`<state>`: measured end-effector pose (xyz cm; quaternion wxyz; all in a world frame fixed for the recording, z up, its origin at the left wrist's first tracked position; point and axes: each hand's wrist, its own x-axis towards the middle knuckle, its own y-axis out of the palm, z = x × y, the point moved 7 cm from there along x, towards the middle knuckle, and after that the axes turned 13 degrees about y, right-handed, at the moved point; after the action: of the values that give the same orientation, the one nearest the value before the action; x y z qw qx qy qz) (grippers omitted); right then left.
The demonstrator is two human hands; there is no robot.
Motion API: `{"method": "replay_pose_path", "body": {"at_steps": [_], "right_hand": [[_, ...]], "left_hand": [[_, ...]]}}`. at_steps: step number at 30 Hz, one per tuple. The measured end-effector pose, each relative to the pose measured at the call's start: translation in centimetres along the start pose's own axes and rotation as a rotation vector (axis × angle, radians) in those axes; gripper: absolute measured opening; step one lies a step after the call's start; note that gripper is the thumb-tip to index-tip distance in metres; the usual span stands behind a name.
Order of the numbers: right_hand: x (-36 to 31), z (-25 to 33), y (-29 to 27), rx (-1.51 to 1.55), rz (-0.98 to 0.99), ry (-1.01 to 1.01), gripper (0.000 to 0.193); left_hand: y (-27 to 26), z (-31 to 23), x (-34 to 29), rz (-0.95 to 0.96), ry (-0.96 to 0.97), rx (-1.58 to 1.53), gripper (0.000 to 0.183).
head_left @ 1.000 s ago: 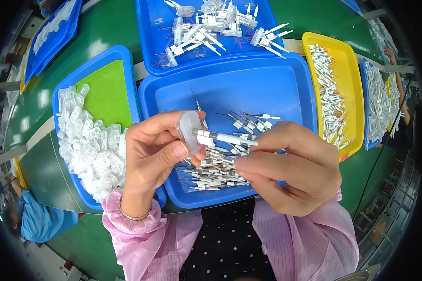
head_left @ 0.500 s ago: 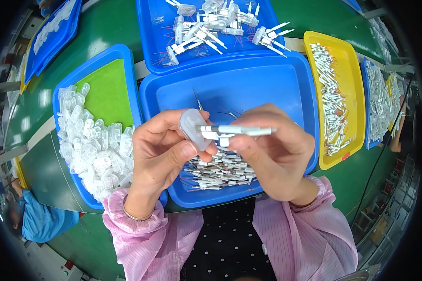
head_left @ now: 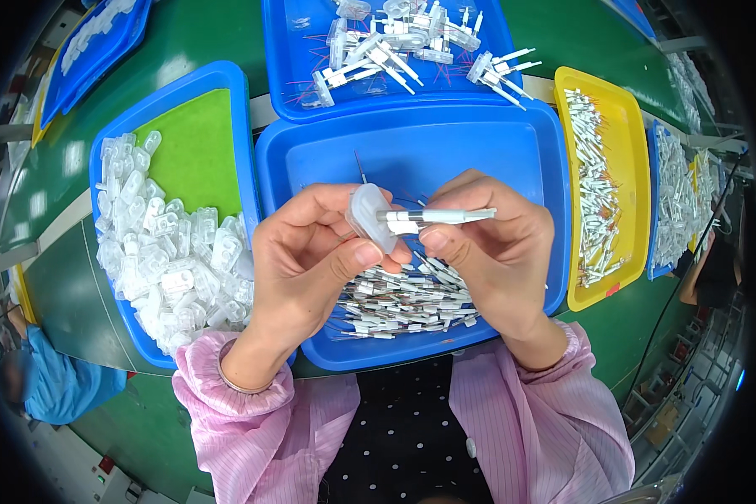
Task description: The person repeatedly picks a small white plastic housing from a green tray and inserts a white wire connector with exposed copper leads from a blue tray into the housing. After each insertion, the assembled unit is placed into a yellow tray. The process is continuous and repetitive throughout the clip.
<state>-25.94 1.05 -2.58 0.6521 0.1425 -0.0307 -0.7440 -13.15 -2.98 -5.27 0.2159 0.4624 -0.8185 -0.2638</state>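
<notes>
My left hand [head_left: 298,260] pinches a translucent oval plastic cap [head_left: 366,217] between thumb and fingers, its flat side turned to the right. White stick-like parts [head_left: 449,216] with a grey band stand out of the cap sideways. On these white parts the thumb and fingers of my right hand [head_left: 508,260] are closed. How deep the parts sit in the cap is hidden. Both hands are above a blue tray [head_left: 420,143], where a pile of thin white sticks with wire ends [head_left: 403,304] lies near its front edge.
At left, a blue tray with a green liner [head_left: 197,151] holds many clear caps [head_left: 172,260]. Capped pieces with several sticks [head_left: 395,46] fill the far blue tray [head_left: 290,105]. A yellow tray [head_left: 634,193] of white sticks stands at right. A person in blue [head_left: 71,378] is at far left.
Both hands and the cap appear slightly farther right as the view shifts a little. My right hand, blurred before, now shows clearly, its fingers pinched on the white sticks.
</notes>
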Motion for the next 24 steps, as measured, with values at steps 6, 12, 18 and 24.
{"method": "replay_pose_path", "body": {"at_steps": [6,12,18,24], "right_hand": [[-0.1,-0.2,0.7,-0.092,-0.011,-0.147,0.011],[-0.9,0.4,1.3,-0.411,-0.107,-0.428,0.011],[-0.8,-0.2,0.9,-0.252,-0.131,-0.368,0.014],[0.7,2.8,0.2,-0.441,-0.077,-0.229,0.013]], "left_hand": [[-0.3,0.7,-0.1,-0.045,-0.055,0.075,0.031],[0.0,-0.6,-0.1,0.059,0.123,0.242,0.027],[-0.2,-0.2,0.0,0.109,0.037,0.135,0.030],[-0.7,-5.2,1.3,0.058,0.269,0.848,0.035]]}}
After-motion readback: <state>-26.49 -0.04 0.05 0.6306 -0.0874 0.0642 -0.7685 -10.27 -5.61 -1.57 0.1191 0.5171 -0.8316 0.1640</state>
